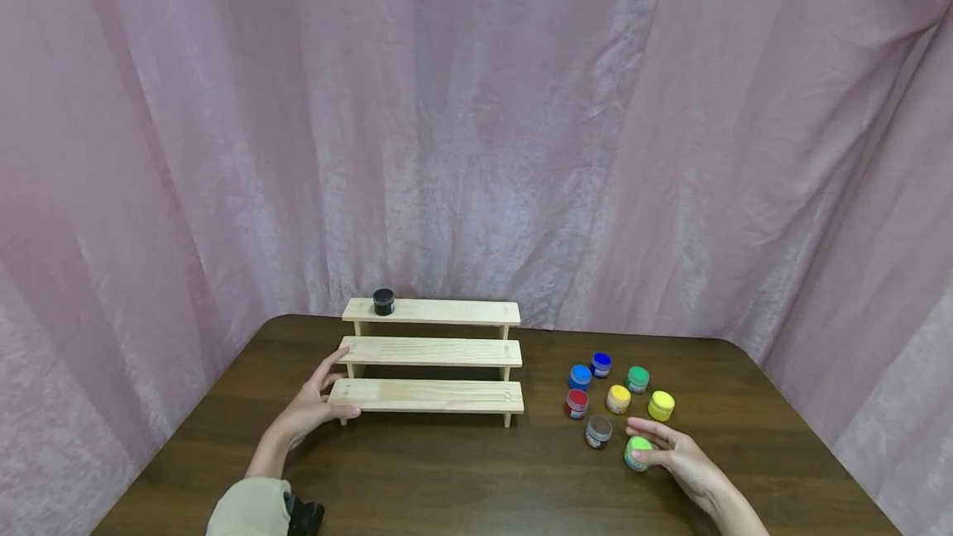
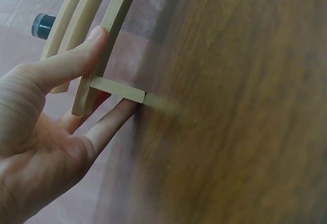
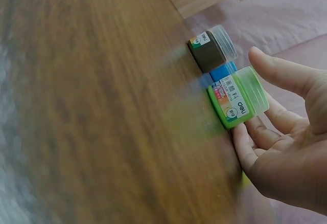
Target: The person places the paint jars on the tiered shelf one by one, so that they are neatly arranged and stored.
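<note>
A three-step wooden shelf (image 1: pixel 428 395) stands on the table's left half. My left hand (image 1: pixel 313 405) grips its left end; in the left wrist view the thumb (image 2: pixel 92 47) lies against the bottom step's front edge, with fingers behind and beneath. A black paint jar (image 1: pixel 383 302) sits at the left of the top step. At the right, my right hand (image 1: pixel 688 463) is spread around a light green paint jar (image 1: pixel 636 454) standing on the table. In the right wrist view its thumb (image 3: pixel 278 70) is apart from the clear lid, and fingers reach behind the jar.
Beyond the light green jar stand brown (image 1: pixel 599 433), red (image 1: pixel 577 404), orange-yellow (image 1: pixel 618 399), yellow (image 1: pixel 661 406), green (image 1: pixel 637 380), blue (image 1: pixel 580 377) and dark blue (image 1: pixel 601 365) paint jars. A pink curtain (image 1: pixel 476 122) hangs behind the brown table (image 1: pixel 462 478).
</note>
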{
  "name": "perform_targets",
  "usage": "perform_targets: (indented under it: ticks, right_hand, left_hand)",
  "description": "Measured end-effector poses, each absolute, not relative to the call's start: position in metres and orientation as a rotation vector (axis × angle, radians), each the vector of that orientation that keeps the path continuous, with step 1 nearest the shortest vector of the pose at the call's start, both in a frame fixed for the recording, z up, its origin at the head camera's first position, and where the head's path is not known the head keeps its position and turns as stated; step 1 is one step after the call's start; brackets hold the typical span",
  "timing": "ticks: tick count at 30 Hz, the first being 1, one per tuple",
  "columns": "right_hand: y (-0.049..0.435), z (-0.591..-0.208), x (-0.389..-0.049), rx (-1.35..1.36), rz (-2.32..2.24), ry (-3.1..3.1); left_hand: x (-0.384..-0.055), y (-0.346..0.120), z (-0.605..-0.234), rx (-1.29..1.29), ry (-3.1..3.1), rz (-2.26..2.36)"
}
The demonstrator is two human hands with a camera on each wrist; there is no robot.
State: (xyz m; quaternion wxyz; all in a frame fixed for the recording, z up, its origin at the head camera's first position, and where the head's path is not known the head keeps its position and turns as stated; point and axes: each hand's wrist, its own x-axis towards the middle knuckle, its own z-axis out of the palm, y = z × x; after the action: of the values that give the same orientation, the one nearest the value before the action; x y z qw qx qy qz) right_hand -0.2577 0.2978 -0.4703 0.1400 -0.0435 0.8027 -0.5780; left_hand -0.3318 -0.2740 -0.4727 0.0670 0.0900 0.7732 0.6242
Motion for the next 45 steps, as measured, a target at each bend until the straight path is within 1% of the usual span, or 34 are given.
perform_targets:
  ticks: [13, 20, 28, 38, 45]
  right_hand:
    - [0.2995, -0.4744, -0.2600, -0.190, -1.677, 2.312]
    - [0.2971, -0.4733, -0.2571, -0.096, -1.593, 2.359]
    - [0.2966, -0.4703, -0.2552, -0.065, -1.572, 2.393]
    - [0.2924, -0.4722, -0.2565, 0.072, -1.624, 2.436]
    - [0.2929, -0.4675, -0.2554, 0.078, -1.657, 2.422]
  left_hand:
    - [-0.3282, -0.2741, -0.4729, 0.289, 2.328, 1.888]
    - [-0.3301, -0.2751, -0.4732, 0.296, 2.319, 1.899]
    - [-0.3293, -0.2730, -0.4702, 0.301, 2.336, 1.882]
    - [-0.3266, -0.2732, -0.4683, 0.274, 2.351, 1.874]
    - [-0.3278, -0.2716, -0.4684, 0.277, 2.357, 1.875]
